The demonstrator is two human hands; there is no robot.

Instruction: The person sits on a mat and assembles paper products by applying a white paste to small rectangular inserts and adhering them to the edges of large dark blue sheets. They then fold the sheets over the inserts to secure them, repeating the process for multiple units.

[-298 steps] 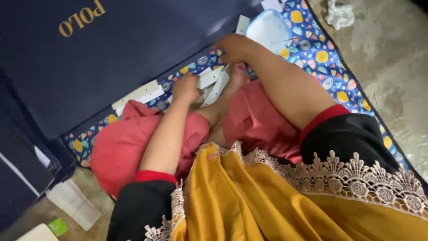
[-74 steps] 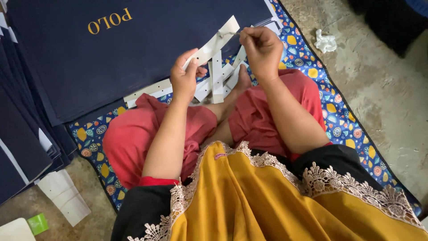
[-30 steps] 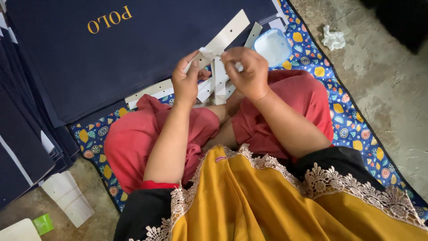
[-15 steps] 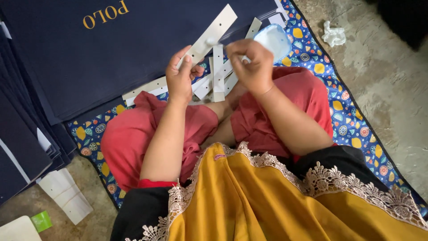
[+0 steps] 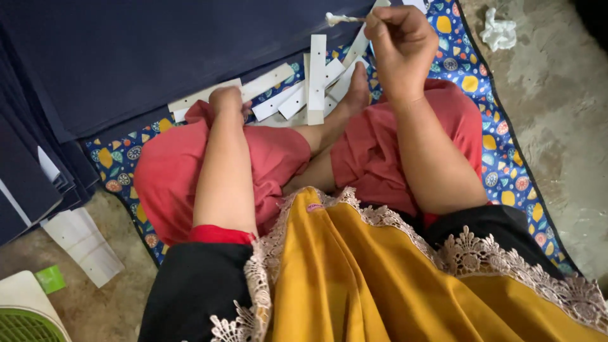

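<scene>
The person sat cross-legged on a patterned blue mat (image 5: 487,136) that ran from the left centre to the right edge of the frame. The right hand (image 5: 400,44), at the upper centre-right, was raised above the knee with fingers pinched together on a thin stick (image 5: 345,18) bearing a whitish clump at its left tip; the stick pointed left, near the top edge. The left hand (image 5: 227,101), at the upper centre-left, rested knuckles-down at the edge of the red trouser knee, just beside the white cardboard strips (image 5: 297,95). Its fingers were curled under and hidden, so whether it was clamped on anything could not be told.

The strips lay scattered on the mat in the upper centre, between the two hands. One long strip (image 5: 316,79) lay vertical in the frame across the others, touching them. A bare foot (image 5: 356,88) rested against the right side of the pile.

A large dark blue sheet (image 5: 158,57) filled the upper left, its lower edge overlapping some strips. A crumpled white tissue (image 5: 498,33) lay on the concrete floor at the upper right, well apart from the hands. A green-and-white fan (image 5: 22,316) sat in the lower left corner.
</scene>
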